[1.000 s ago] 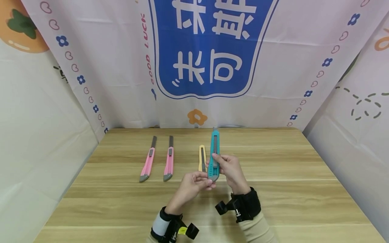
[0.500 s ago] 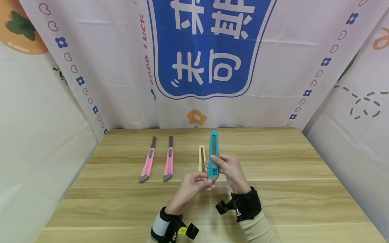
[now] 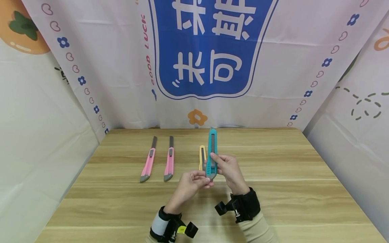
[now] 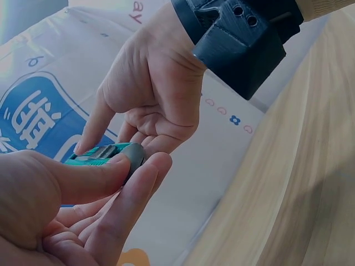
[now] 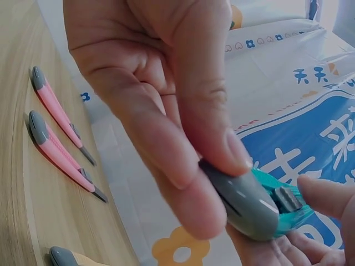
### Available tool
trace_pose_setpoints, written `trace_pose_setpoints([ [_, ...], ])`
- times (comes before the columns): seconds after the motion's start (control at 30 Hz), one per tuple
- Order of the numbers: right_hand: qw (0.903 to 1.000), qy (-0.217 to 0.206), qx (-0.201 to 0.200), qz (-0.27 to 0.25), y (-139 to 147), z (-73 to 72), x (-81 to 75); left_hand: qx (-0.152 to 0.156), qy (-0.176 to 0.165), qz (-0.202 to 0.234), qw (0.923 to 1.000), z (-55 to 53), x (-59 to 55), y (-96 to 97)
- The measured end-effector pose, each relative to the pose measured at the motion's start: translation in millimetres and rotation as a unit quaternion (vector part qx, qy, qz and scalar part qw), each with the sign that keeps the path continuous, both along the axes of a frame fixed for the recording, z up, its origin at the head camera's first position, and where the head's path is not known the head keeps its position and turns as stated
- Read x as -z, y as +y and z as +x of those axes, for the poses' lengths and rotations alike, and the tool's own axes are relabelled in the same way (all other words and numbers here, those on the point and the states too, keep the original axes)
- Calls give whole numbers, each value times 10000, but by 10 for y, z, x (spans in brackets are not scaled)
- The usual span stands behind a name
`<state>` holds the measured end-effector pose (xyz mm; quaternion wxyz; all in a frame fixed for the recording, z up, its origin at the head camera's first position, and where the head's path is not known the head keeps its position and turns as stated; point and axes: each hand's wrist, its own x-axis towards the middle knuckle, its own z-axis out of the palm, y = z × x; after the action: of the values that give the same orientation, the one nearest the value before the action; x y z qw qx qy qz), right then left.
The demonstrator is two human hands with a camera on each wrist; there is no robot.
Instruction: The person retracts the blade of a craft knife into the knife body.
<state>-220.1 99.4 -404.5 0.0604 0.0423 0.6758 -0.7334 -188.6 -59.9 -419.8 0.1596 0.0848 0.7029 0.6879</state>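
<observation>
Left hand [image 3: 189,184]: pinches the grey end [image 5: 247,205] of the teal cutter [image 3: 212,145] between thumb and fingers.
Right hand [image 3: 230,171]: holds the same cutter farther up its body, thumb on the upper face, just beyond the slider [image 5: 288,199].
Teal cutter's place: held up over the bench [image 3: 273,179], nose away from the person; whether any blade clears the nose is too small to tell.
Left grip: should probably be firm, so that the body does not twist when the slider is loaded.
Right thumb: likely works best laid squarely on the slider, moving straight along the slot under light, even pressure.
Nose: best aimed away from both hands, every fingertip clear of the blade's path; a slip seems the main risk.
Pink cutters: two, blades out; the first [image 3: 148,164] lies farthest left of the teal cutter, the second [image 3: 169,164] also left of it but nearer.
Yellow cutters: one [image 3: 202,158], just left of the teal cutter, its near part hidden by the hands.
Teal cutters: one, between the hands.
Cutters in all: four.
Hands: two, one either side of the teal cutter.
</observation>
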Motion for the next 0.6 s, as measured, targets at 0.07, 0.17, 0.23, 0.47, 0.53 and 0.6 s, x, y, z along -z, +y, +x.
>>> trace_pose_setpoints([
  [0.07, 10000, -34, -36, 17, 5, 2, 0, 28, 31, 18, 10000, 0, 5, 5],
  [0.17, 9999, -82, -85, 50, 14, -2, 0, 63, 81, 9, 9999, -2, 16, 15],
  [0.23, 9999, -92, -115, 64, 19, -2, -2, 69, 97, 10, 9999, -2, 21, 17],
  [0.47, 9985, 482, -260, -67, 59, 34, -1, 163, 107, -43, 9998, 6, 33, 23],
  [0.53, 9980, 546, -298, -90, 67, 39, -4, 192, 115, -43, 9997, 7, 35, 24],
  [0.6, 9983, 473, -326, -119, 69, 37, -15, 199, 118, -48, 9997, 7, 37, 24],
])
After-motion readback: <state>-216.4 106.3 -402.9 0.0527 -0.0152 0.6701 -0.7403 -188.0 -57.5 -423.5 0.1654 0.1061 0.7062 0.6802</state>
